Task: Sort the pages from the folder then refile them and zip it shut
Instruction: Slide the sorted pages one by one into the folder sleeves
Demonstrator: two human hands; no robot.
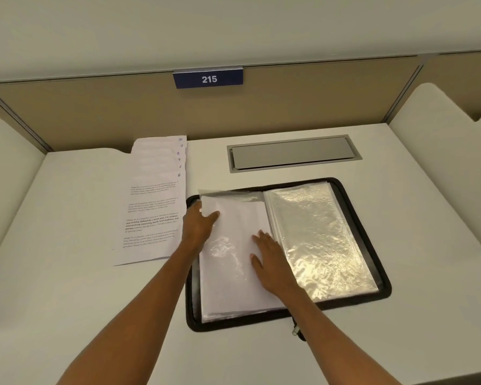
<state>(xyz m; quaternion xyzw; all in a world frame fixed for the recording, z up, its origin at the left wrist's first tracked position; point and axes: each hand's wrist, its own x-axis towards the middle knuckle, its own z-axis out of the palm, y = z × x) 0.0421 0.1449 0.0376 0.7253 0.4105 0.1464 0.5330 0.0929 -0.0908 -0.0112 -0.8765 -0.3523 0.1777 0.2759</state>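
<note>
Glossy plastic sleeves (322, 234) (matt paper pages (153, 201))

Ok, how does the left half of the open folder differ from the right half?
The left half looks matte white, with paper in its sleeve; the right half is clear, shiny plastic catching the light. The left hand grips the left half's outer edge and the right hand rests flat on it; nothing touches the right half. Both lie flat in the black zip folder.
</note>
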